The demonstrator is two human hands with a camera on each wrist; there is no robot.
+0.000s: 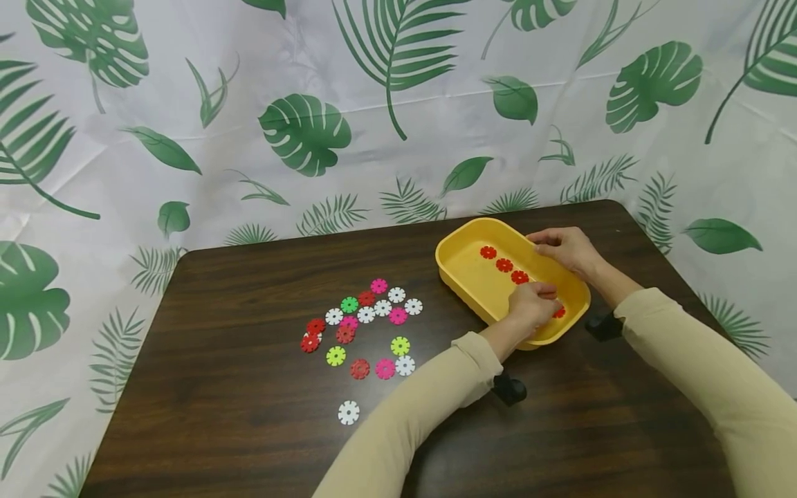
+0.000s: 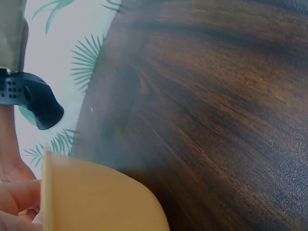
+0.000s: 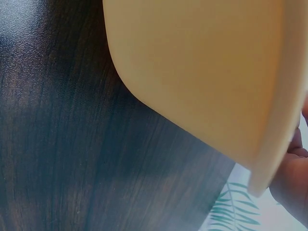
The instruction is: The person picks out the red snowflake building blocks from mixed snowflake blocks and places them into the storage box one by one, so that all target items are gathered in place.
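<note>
we're looking at a white leaf-print backdrop (image 1: 386, 180) that's hanging behind everything, and below it the dark wooden bench (image 1: 224, 401) is spreading wide. on the bench's right side the yellow tray (image 1: 479, 280) is sitting at an angle. two beige sleeves (image 1: 423, 422) are reaching in, black wrist gear (image 1: 509, 389) showing beneath the cuffs. now we're watching the right hand (image 1: 569, 252): its fingers and thumb are straddling the tray's far-right rim, pinching narrowly. the left hand (image 1: 529, 306) is dipping inside, fingers bending down beside a partly covered red disc (image 1: 559, 312); whether they're gripping it, we're not able to tell. three more red discs (image 1: 504, 265) are lying in a slanting row across the tray floor. and left of the tray, we're spotting loose notched discs (image 1: 382, 308) scattering in white, pink, red and green, some overlapping.
</note>
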